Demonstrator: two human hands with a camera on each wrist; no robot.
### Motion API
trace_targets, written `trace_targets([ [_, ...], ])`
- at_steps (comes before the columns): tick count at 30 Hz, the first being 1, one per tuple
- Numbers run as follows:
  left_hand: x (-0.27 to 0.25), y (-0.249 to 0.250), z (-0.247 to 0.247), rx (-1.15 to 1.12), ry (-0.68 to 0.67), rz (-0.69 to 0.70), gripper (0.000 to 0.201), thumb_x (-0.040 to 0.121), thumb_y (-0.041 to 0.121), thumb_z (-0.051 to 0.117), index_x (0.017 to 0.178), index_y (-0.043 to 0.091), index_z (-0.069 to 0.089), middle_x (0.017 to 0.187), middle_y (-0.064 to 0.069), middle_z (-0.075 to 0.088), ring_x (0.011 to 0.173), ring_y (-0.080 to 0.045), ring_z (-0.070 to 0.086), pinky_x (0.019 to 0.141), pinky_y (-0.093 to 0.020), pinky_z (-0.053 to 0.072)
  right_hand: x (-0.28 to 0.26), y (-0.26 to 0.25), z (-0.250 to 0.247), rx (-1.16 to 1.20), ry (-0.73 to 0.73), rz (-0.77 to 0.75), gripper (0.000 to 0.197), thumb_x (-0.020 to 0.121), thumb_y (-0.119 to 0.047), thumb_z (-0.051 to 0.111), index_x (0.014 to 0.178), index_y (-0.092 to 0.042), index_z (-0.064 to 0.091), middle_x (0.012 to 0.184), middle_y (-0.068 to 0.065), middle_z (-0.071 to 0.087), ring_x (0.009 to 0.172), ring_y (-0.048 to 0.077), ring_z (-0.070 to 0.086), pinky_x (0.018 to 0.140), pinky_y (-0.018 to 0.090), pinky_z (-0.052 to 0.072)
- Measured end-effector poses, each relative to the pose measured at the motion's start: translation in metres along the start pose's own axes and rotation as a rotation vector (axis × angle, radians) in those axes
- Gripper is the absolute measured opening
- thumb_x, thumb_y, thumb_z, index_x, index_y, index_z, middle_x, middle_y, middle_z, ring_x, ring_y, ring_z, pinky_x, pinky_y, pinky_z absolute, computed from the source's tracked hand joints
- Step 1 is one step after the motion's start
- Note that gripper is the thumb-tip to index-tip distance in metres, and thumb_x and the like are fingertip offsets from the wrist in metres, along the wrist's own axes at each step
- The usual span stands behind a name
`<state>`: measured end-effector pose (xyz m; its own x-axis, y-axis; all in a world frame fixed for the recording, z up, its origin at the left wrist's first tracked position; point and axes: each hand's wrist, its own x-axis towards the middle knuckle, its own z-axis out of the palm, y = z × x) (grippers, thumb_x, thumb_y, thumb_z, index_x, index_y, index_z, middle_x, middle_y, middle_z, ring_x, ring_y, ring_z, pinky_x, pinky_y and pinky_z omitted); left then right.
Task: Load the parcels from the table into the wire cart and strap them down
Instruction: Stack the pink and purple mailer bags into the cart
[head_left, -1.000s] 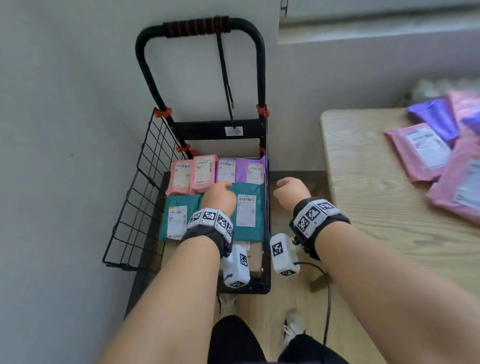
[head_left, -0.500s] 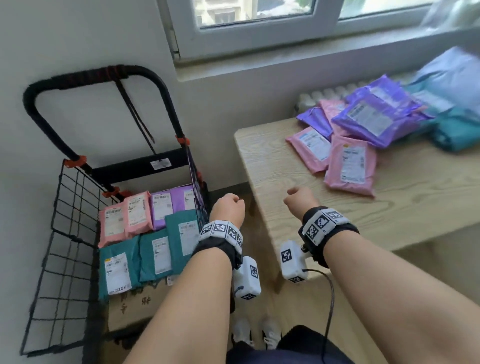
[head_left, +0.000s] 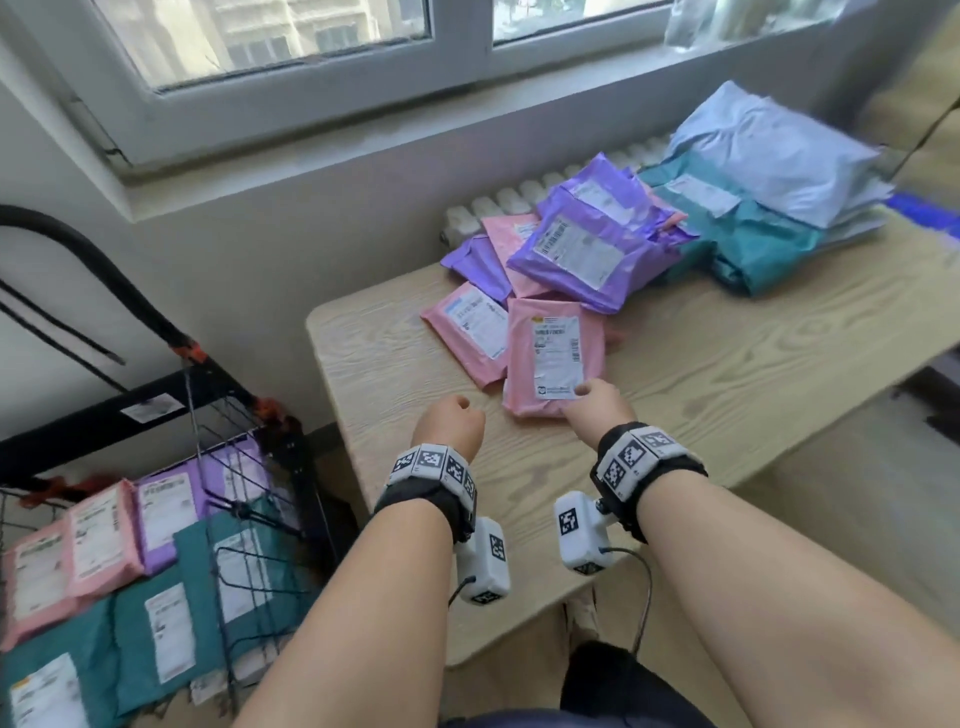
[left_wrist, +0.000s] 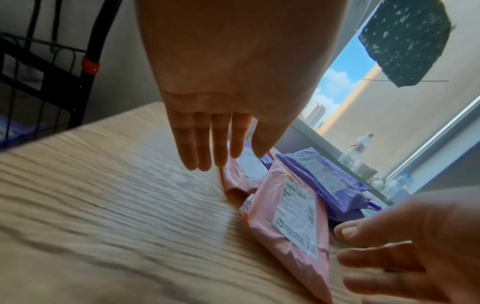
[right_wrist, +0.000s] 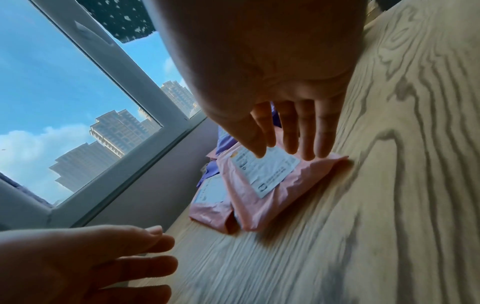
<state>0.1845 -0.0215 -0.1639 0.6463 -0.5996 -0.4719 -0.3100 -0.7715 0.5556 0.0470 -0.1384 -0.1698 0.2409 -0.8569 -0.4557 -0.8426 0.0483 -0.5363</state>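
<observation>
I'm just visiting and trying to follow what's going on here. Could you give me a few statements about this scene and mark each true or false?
1. The right hand reaches the nearest pink plastic mailer with a white label. True.
2. The left hand grips a purple parcel. False: its fingers are straight and hold nothing, above the light wooden table.
3. The black wire cart already holds pink, purple and teal parcels. True.
4. The table carries no more parcels. False: pink, purple, teal and pale blue ones lie there.
5. The cart stands to the person's right. False: it stands to the left.
</observation>
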Motion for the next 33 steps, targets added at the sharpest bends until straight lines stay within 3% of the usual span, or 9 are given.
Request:
trace_targets([
  [2, 0.012, 0.020, 0.016, -0.034, -0.005, -0.041, 0.043, 0.093, 0.026, 0.046, 0.134, 0.016, 0.053, 0.136, -0.005, 0.056, 0.125, -0.025, 0.052, 0.103, -0.032, 0.039, 0.027, 0.006, -0.013, -0.022, -0.030, -0.009, 0.033, 0.090, -0.013, 0.054, 0.123, -0.010, 0.059, 0.124, 0.013, 0.062, 0.112, 0.032, 0.058, 0.092, 0.033, 0.045],
  [5, 0.025, 0.045, 0.041, -0.077, -0.010, -0.065, 0.043, 0.089, 0.021, 0.048, 0.130, 0.016, 0.057, 0.126, -0.010, 0.062, 0.115, -0.029, 0.058, 0.097, -0.032, 0.044, 0.061, 0.016, -0.030, -0.052, -0.069, -0.012, 0.035, 0.090, -0.012, 0.054, 0.125, -0.006, 0.056, 0.127, 0.014, 0.060, 0.116, 0.031, 0.056, 0.094, 0.033, 0.043],
  [10, 0.043, 0.063, 0.070, -0.103, 0.021, -0.107, 0.057, 0.084, 0.010, 0.045, 0.140, 0.017, 0.044, 0.135, -0.015, 0.053, 0.121, -0.032, 0.053, 0.100, -0.039, 0.045, 0.100, 0.029, -0.042, -0.086, -0.207, 0.037, 0.050, 0.089, -0.013, 0.059, 0.137, -0.006, 0.046, 0.133, 0.013, 0.056, 0.118, 0.030, 0.056, 0.090, 0.030, 0.043],
  [15, 0.042, 0.067, 0.080, -0.151, 0.032, -0.176, 0.054, 0.087, 0.003, 0.041, 0.139, 0.013, 0.042, 0.137, -0.013, 0.051, 0.124, -0.031, 0.051, 0.104, -0.040, 0.042, 0.116, 0.028, -0.034, -0.140, -0.258, -0.024, 0.034, 0.088, -0.015, 0.057, 0.120, -0.005, 0.058, 0.120, 0.016, 0.064, 0.108, 0.033, 0.060, 0.087, 0.034, 0.046],
  [19, 0.034, 0.065, 0.085, -0.159, 0.065, -0.184, 0.036, 0.081, 0.006, 0.047, 0.113, 0.013, 0.061, 0.111, -0.012, 0.066, 0.104, -0.032, 0.062, 0.090, -0.039, 0.050, 0.116, 0.025, -0.028, -0.167, -0.285, -0.038, 0.034, 0.087, -0.014, 0.055, 0.118, -0.002, 0.059, 0.118, 0.018, 0.064, 0.107, 0.034, 0.061, 0.084, 0.034, 0.046],
  [22, 0.023, 0.060, 0.080, -0.165, 0.109, -0.211, 0.030, 0.079, 0.004, 0.048, 0.101, 0.012, 0.066, 0.103, -0.011, 0.069, 0.096, -0.032, 0.063, 0.084, -0.036, 0.051, 0.109, 0.021, -0.025, -0.174, -0.307, -0.056, 0.032, 0.086, -0.013, 0.052, 0.114, 0.001, 0.061, 0.117, 0.019, 0.064, 0.106, 0.036, 0.061, 0.085, 0.035, 0.047],
  [26, 0.006, 0.047, 0.068, -0.204, 0.133, -0.216, 0.034, 0.078, 0.002, 0.049, 0.103, 0.015, 0.068, 0.102, -0.007, 0.071, 0.095, -0.029, 0.064, 0.082, -0.033, 0.051, 0.100, 0.021, -0.015, -0.114, -0.363, -0.071, 0.027, 0.075, -0.017, 0.055, 0.097, -0.005, 0.066, 0.100, 0.018, 0.069, 0.092, 0.036, 0.067, 0.084, 0.047, 0.056],
  [30, -0.017, 0.025, 0.048, -0.266, 0.149, -0.202, 0.034, 0.079, 0.002, 0.056, 0.107, 0.015, 0.069, 0.102, -0.004, 0.071, 0.095, -0.025, 0.064, 0.078, -0.028, 0.047, 0.069, 0.007, -0.007, -0.074, -0.380, -0.099, 0.010, 0.075, -0.011, 0.058, 0.084, -0.011, 0.061, 0.090, 0.013, 0.069, 0.082, 0.032, 0.067, 0.081, 0.047, 0.057],
  [33, -0.042, -0.002, 0.033, -0.287, 0.218, -0.216, 0.033, 0.080, 0.002, 0.053, 0.106, 0.015, 0.069, 0.103, -0.005, 0.071, 0.093, -0.026, 0.063, 0.078, -0.030, 0.049, 0.029, -0.011, 0.006, -0.045, -0.397, -0.142, 0.009, 0.076, -0.008, 0.055, 0.082, -0.011, 0.061, 0.087, 0.011, 0.069, 0.081, 0.031, 0.068, 0.080, 0.048, 0.058],
])
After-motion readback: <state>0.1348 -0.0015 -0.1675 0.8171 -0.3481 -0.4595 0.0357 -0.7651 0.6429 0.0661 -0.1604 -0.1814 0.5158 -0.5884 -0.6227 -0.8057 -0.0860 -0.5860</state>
